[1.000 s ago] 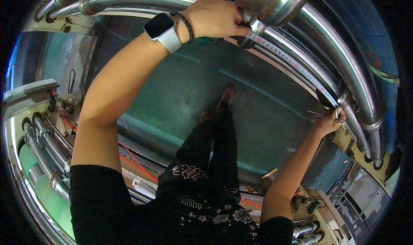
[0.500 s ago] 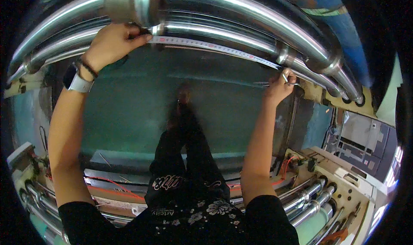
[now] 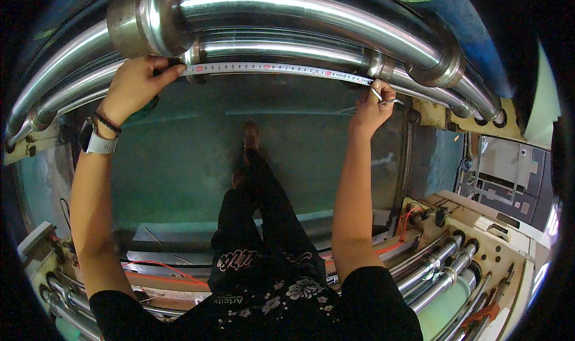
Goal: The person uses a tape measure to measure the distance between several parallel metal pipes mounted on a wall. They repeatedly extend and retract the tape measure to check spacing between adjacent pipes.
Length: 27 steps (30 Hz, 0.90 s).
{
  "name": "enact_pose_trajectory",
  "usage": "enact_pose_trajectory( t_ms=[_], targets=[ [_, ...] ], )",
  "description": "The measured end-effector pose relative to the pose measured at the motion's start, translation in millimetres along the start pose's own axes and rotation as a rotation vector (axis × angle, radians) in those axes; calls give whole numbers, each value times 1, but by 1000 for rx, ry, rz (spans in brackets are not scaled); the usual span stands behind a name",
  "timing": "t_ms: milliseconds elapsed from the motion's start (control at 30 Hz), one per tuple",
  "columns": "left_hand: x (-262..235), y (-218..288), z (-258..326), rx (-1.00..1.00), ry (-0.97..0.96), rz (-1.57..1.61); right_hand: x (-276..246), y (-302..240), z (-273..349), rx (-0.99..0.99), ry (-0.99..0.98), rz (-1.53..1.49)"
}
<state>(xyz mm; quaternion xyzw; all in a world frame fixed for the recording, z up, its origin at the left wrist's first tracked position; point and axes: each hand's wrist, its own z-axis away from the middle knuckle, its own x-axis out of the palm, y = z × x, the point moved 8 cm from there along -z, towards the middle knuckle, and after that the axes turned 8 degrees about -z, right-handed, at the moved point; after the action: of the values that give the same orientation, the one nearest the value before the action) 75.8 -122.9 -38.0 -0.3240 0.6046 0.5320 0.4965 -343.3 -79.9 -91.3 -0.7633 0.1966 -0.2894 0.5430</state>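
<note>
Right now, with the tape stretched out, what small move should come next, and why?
Perhaps pause and read the measuring tape: the left hand pinches it near one collar, the right hand is closed at its other end, and its marked face shows between them, alongside the roller.

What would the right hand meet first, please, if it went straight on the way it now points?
Holding the measuring tape, the right hand would probably meet the metal collar on the shiny roller ahead first, though depth is hard to judge.
</note>
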Motion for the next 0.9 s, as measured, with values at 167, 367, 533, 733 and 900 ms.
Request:
enact_pose_trajectory(
  t_ms=[167, 367, 533, 733, 900],
  targets=[
    [6, -2, -2, -23, -92, 70, -6, 9, -12, -114, -1, -12],
    [10, -10, 0, 82, -43, 150, 6, 8, -6, -32, 39, -5],
    [7, -12, -4, 131, -68, 37, -12, 20, -20, -89, -3, 22],
    [7, -14, -5, 137, -49, -49, 9, 1, -5, -57, -46, 11],
    [16, -15, -7, -3, -203, 7, 6, 8, -9, -53, -33, 55]
  ],
)
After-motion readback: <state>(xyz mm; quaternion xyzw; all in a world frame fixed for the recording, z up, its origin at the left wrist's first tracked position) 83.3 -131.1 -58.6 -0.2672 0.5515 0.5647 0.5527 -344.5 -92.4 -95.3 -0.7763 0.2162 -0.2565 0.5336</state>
